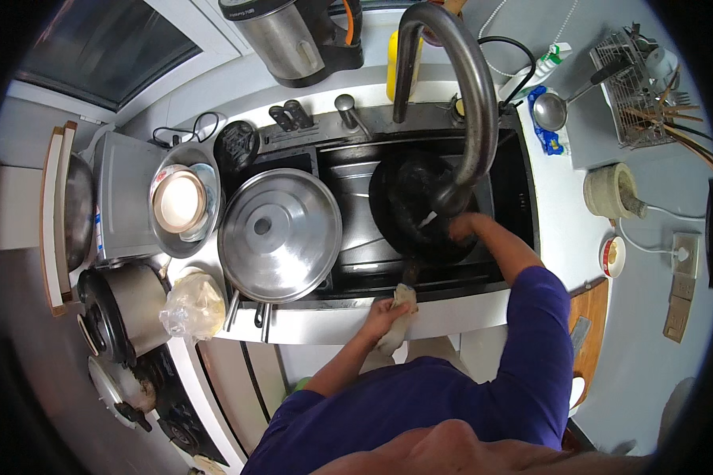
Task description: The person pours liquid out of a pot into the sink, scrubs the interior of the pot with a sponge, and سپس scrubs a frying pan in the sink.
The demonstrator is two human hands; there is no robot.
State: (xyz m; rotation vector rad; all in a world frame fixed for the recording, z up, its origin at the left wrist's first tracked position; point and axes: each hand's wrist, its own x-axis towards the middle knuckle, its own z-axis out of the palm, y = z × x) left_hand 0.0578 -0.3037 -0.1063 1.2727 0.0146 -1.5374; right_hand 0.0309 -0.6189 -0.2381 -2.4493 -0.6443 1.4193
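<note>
A black wok (392,219) sits in the dark sink (350,237), its handle (411,274) pointing towards me. A pale cloth (397,335) is around the end of that handle, and my left hand (387,316) grips it there. My right hand (464,227) reaches into the wok at its right side. The fingers of that hand are dark and partly lost behind the faucet head, so what they hold is not clear. A small white patch (429,218) shows in the wok beside the faucet head. Overhead arches the metal gooseneck faucet (478,89).
Left of the wok, a lidded steel pan (279,237) covers part of the sink, handles jutting over the counter edge. Bowls are stacked in a metal basin (181,246). A plastic bag (195,306) lies nearby. A ladle (551,111) and stone mortar (605,191) stand right.
</note>
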